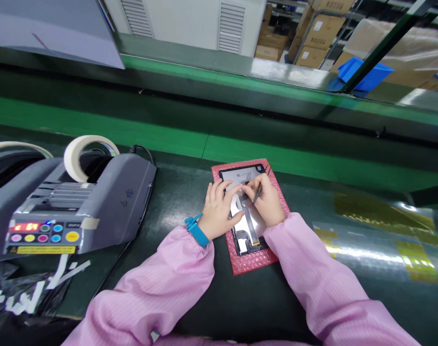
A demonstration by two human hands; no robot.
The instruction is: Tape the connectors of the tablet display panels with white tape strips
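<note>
- Pink sleeves (179, 264) are worn, and a blue band (198, 234) is wrapped around the left wrist (209, 225).
- A thin dark tool (257, 193) is pinched by the fingers of the right hand (269, 204).
- The left hand (221, 210) is laid over the screen (241, 230), its fingers spread apart.
- The screen is set on red bubble wrap (237, 265), which is laid on the green table (176, 202).
- White tape (73, 161) is held by a gray machine (132, 202), left of the wrap.

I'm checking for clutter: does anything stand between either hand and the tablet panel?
Nothing visible does: the left hand is over the panel, and so is the right hand, holding a thin dark tool. Pink bubble wrap lies underneath.
</note>
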